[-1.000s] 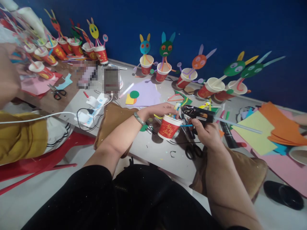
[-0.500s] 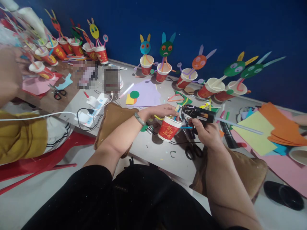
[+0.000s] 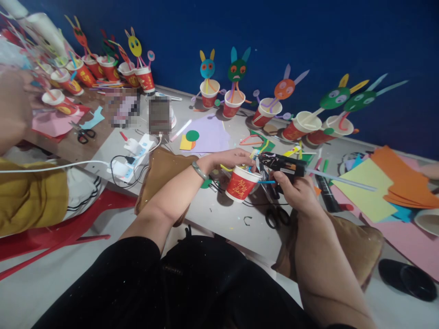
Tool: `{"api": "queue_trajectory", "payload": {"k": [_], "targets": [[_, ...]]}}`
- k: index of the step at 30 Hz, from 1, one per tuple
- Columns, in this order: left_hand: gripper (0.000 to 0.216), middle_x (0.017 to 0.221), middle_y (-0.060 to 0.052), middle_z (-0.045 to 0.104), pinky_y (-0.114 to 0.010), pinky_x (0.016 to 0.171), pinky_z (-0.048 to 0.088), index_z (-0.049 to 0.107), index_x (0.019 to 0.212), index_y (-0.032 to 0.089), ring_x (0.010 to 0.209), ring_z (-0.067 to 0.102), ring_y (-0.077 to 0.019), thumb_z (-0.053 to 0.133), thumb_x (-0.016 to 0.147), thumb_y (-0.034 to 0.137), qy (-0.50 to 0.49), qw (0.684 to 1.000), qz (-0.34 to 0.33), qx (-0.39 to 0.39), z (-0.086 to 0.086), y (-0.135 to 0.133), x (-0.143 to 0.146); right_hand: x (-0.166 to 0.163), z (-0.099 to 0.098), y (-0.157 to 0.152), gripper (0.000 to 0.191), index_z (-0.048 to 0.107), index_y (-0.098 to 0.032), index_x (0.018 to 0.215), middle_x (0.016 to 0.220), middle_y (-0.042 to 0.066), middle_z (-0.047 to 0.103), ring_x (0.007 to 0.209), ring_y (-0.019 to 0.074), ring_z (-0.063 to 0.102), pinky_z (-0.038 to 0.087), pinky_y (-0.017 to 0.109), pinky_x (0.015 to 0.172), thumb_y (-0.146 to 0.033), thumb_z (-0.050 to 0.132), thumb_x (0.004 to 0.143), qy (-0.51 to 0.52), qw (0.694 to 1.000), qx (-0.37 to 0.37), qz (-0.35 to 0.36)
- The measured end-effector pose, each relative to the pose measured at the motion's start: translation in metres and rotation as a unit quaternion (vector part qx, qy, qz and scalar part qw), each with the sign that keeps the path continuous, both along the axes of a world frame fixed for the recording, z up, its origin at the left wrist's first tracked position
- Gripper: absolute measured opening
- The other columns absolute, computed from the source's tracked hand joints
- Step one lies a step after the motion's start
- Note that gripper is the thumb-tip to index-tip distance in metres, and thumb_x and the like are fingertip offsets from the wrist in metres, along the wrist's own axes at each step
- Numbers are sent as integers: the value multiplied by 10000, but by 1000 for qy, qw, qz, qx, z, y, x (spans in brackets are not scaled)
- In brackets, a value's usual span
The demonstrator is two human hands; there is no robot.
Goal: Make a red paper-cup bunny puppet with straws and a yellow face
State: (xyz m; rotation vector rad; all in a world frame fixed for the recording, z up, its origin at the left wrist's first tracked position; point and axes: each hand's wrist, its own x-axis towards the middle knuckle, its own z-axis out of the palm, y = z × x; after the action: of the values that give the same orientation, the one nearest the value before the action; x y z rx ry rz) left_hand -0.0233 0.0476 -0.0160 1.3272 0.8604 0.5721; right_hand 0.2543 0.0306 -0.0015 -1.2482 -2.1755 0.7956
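Observation:
A red paper cup (image 3: 243,183) with gold lettering and a white rim is at the table's front, tilted slightly. A yellow strip (image 3: 227,168) sticks out on its left and a blue strip (image 3: 266,182) on its right. My left hand (image 3: 236,159) reaches over the rim, fingertips pinched on a small blue strip (image 3: 253,168) that is partly hidden in the cup. My right hand (image 3: 297,189) grips a black hot glue gun (image 3: 284,163), its nozzle pointing left, close to my left fingertips. A long translucent glue stick (image 3: 346,179) juts from the gun's back.
Several cups with paper animal heads, one a green head (image 3: 237,69), line the blue wall. Black-handled scissors (image 3: 277,217) lie near the front edge. Purple paper (image 3: 214,132) and orange sheets (image 3: 398,178) flank my hands. A power strip (image 3: 137,157) with cords sits left, near another person's arm (image 3: 12,109).
The glue gun's nozzle has dipped very slightly beside my left fingertips. My left hand and the cup stay almost where they were.

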Motion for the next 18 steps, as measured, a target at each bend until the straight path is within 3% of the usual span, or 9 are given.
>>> {"api": "queue_trajectory", "payload": {"k": [4, 10, 18], "targets": [[240, 998, -62, 870, -239, 885, 573, 866, 922, 142, 960, 759, -146, 747, 983, 342, -13, 1000, -6, -5, 5, -2, 0, 0, 2, 1, 779, 653, -291, 622, 615, 47, 701, 594, 237, 667, 547, 391, 619, -948, 486, 1007, 7, 1000, 7, -5], [217, 845, -36, 807, -252, 800, 511, 858, 896, 136, 793, 677, -115, 815, 949, 342, -3, 1000, -7, -13, 2, -2, 1, -2, 0, 1, 762, 661, -301, 603, 568, 40, 671, 564, 236, 642, 539, 377, 570, -945, 518, 985, 4, 1000, 3, -2], [205, 893, -55, 830, -279, 856, 531, 863, 909, 132, 821, 704, -129, 790, 967, 315, -12, 999, -12, -30, 4, -2, 1, 0, 1, 2, 774, 660, -291, 627, 607, 46, 702, 592, 245, 675, 560, 395, 616, -940, 481, 1010, 8, 1000, 6, -3]]}}
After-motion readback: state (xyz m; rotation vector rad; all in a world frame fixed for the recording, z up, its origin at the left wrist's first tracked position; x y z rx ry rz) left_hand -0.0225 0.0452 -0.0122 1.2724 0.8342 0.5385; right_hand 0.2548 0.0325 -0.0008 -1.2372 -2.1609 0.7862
